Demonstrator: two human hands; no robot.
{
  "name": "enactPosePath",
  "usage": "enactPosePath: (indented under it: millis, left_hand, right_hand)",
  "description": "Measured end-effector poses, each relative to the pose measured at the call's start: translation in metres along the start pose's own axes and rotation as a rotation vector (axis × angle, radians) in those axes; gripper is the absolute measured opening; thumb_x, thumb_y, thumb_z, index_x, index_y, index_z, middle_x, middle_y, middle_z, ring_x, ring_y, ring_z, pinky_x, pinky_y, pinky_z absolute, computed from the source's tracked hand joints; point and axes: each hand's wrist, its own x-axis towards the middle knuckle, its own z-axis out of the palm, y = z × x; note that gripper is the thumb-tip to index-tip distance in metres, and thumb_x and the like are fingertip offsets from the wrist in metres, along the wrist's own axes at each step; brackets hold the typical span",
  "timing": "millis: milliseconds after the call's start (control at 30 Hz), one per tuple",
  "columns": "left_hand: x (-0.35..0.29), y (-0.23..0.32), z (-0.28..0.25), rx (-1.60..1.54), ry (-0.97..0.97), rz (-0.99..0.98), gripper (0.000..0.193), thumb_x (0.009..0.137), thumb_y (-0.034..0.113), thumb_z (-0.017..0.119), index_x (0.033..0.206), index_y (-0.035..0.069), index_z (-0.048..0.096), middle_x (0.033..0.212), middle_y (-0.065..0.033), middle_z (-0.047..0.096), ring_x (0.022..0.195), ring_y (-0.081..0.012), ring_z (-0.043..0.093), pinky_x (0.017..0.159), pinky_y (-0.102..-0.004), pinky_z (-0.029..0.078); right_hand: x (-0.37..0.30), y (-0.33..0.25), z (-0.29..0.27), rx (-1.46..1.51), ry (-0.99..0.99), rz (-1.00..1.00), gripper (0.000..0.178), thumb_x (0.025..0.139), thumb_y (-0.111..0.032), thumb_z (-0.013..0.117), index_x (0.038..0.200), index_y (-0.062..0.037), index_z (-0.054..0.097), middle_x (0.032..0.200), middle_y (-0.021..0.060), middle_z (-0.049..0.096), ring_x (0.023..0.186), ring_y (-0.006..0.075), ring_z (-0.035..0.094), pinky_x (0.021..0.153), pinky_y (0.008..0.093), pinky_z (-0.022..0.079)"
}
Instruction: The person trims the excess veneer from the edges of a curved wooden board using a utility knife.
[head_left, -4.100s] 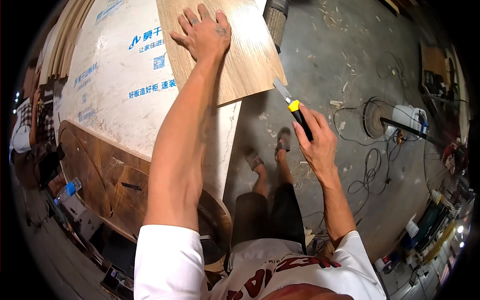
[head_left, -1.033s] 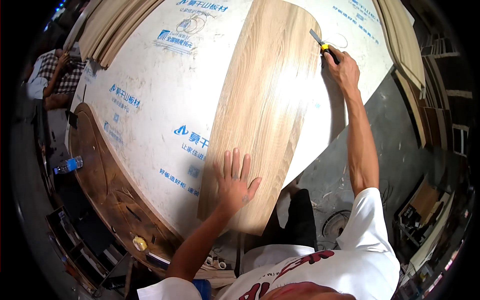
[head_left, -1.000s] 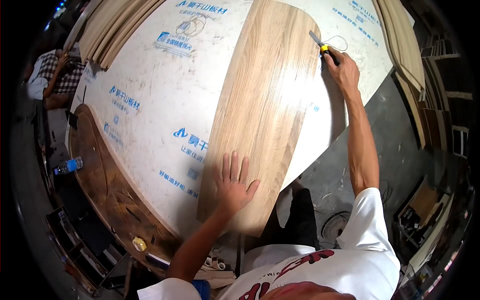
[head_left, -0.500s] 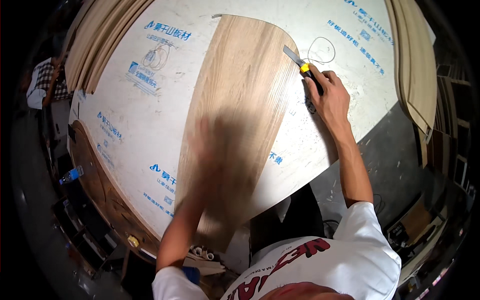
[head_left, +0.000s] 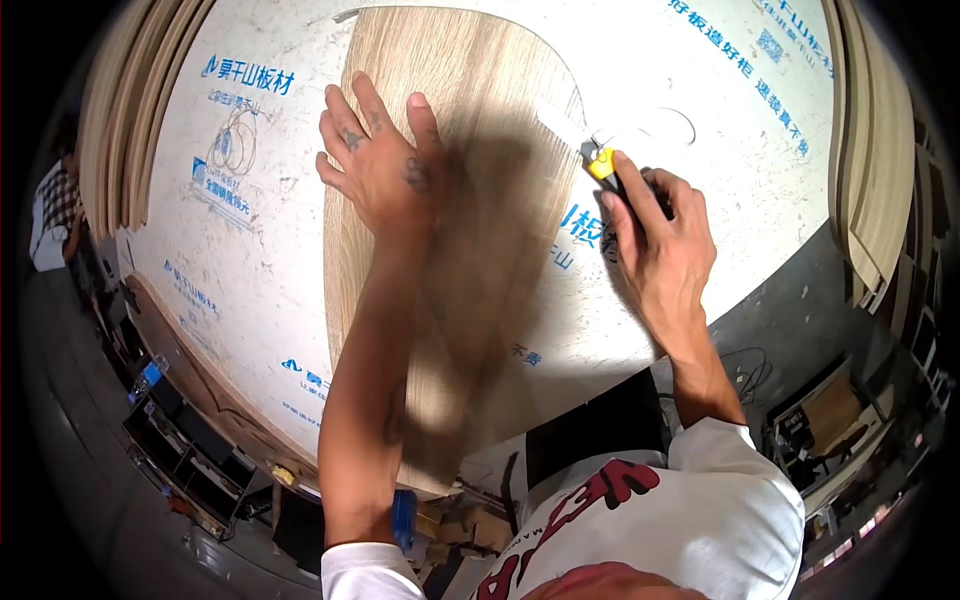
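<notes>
A long wood-grain panel point(head_left: 470, 60) with a rounded far end lies on the white board point(head_left: 270, 130). My left hand point(head_left: 385, 165) is spread flat over the panel's left part, fingers apart, holding nothing. In my right hand point(head_left: 665, 240), beside the panel's right edge, is a utility knife point(head_left: 602, 163) with a yellow and black handle. Its pale, glare-washed blade points up and left over the panel's edge. A thin strip end point(head_left: 346, 15) sticks out at the panel's far left corner. My left arm's shadow darkens the panel's middle.
Stacks of long curved wooden strips stand at the left point(head_left: 135, 110) and the right point(head_left: 880, 190). A thin loop of cord or trimming point(head_left: 690, 125) lies beyond the knife. A brown board point(head_left: 215, 370) borders the left side. Another person point(head_left: 55, 215) is at the far left.
My left hand has moved up the panel and spread out, no longer blurred. The knife has shifted slightly down in view. My view has moved, so the panel appears further up and left.
</notes>
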Motion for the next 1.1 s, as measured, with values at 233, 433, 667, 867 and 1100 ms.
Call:
enactPosePath:
  millis: [233,433,667,867,1100]
  left_hand:
    - [0.0,-0.006,-0.002,-0.01,0.014,0.007,0.068,0.101,0.048,0.043,0.151,0.003,0.037,0.157,-0.0252,0.031,0.144,-0.0404,0.028,0.115,-0.0617,0.017]
    - [-0.001,-0.005,-0.004,-0.044,0.037,0.025,0.064,0.101,0.046,0.043,0.149,0.003,0.039,0.155,-0.0243,0.033,0.142,-0.04,0.03,0.114,-0.0645,0.018]
    - [-0.002,-0.007,0.001,0.009,0.044,0.005,0.066,0.101,0.048,0.042,0.15,0.005,0.039,0.157,-0.0212,0.032,0.142,-0.0383,0.031,0.113,-0.0635,0.019]
    - [-0.003,-0.004,0.002,0.017,0.116,0.043,0.06,0.101,0.045,0.047,0.146,0.007,0.04,0.151,-0.0218,0.037,0.136,-0.0358,0.036,0.108,-0.0574,0.025]
    - [0.0,-0.006,-0.006,-0.017,0.1,-0.009,0.061,0.095,0.045,0.059,0.141,0.006,0.048,0.146,-0.0244,0.041,0.131,-0.0389,0.042,0.105,-0.0613,0.034]
  right_hand:
    - [0.016,0.003,0.005,-0.061,-0.011,-0.048,0.038,0.089,-0.024,0.075,0.126,-0.0185,0.071,0.095,0.0074,0.066,0.08,0.0187,0.058,0.065,0.03,0.052]
    - [0.027,0.01,0.006,-0.097,-0.029,-0.103,0.037,0.09,-0.026,0.074,0.126,-0.0207,0.072,0.094,0.0064,0.067,0.08,0.0173,0.06,0.063,0.0288,0.051]
    - [0.059,0.021,0.006,-0.066,-0.075,-0.151,0.033,0.09,-0.027,0.074,0.123,-0.0209,0.074,0.093,0.0043,0.068,0.08,0.016,0.061,0.064,0.0286,0.052]
    - [0.108,0.043,0.009,-0.056,-0.157,-0.323,0.033,0.091,-0.029,0.073,0.123,-0.0203,0.074,0.098,0.0056,0.069,0.083,0.0171,0.062,0.067,0.0291,0.054]
    - [0.174,0.032,0.027,-0.017,-0.243,-0.535,0.033,0.092,-0.03,0.071,0.124,-0.0212,0.073,0.099,0.0047,0.069,0.081,0.0178,0.063,0.066,0.0286,0.055]
